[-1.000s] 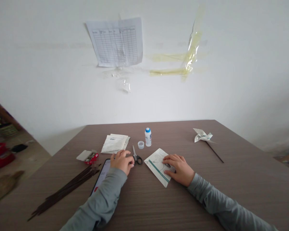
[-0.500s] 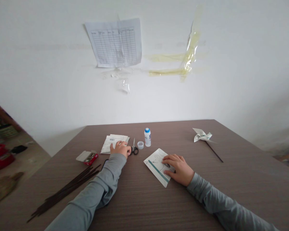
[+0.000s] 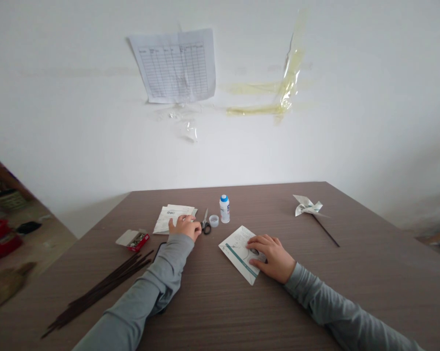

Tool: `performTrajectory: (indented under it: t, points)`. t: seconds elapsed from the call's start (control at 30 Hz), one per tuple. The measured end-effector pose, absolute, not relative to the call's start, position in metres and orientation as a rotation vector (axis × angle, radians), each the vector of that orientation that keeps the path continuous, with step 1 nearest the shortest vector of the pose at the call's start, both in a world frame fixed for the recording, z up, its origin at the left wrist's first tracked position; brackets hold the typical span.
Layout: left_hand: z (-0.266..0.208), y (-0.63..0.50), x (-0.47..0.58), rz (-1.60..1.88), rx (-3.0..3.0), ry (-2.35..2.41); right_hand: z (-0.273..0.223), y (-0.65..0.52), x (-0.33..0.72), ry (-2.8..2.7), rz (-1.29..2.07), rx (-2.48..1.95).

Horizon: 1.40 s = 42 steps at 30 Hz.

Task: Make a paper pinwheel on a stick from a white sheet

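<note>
Dark-handled scissors (image 3: pixel 206 227) lie with their blades pointing away, and the fingers of my left hand (image 3: pixel 184 228) are curled closed at their near-left handle loop. Part of that loop is hidden by the fingers. Under the same hand's left side is a stack of printed white papers (image 3: pixel 167 218). My right hand (image 3: pixel 274 258) rests on a square printed sheet with a green stripe (image 3: pixel 238 246), its thumb and fingers apart on the paper's right side. A white glue bottle with a blue cap (image 3: pixel 224 209) and a small clear cup-like lid (image 3: pixel 213 221) stand beyond the sheet.
At the right lies a paper pinwheel (image 3: pixel 308 207) on a dark stick. On the left are an opened red box of small metal pieces (image 3: pixel 137 240) and a bundle of dark thin sticks (image 3: pixel 99 291). A dark-edged flat object (image 3: pixel 160 249) is partly under my left forearm.
My left hand has shifted slightly to the right, and the scissors have turned and moved a little with it. My right hand and the striped sheet stay where they were.
</note>
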<state>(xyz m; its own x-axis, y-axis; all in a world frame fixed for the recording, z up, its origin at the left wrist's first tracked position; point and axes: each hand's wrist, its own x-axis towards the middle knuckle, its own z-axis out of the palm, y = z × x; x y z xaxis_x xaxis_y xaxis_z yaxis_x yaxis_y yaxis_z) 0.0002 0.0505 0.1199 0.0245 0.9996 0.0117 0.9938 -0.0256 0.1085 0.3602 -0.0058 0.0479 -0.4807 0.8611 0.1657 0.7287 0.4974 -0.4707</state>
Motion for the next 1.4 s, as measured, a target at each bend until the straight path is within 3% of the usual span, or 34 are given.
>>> performTrajectory:
  t: [0.53,0.77,1.4]
  points:
    - [0.074,-0.017,0.08,0.244,2.459,1.645,0.051,-0.016,0.35,-2.352,0.478,-1.311]
    - [0.048,-0.019,0.083,0.082,2.387,1.728,0.047,-0.016,0.348,-2.374,0.468,-1.307]
    - [0.041,-0.03,0.056,0.099,2.298,1.862,0.02,0.005,0.349,-2.409,0.371,-1.428]
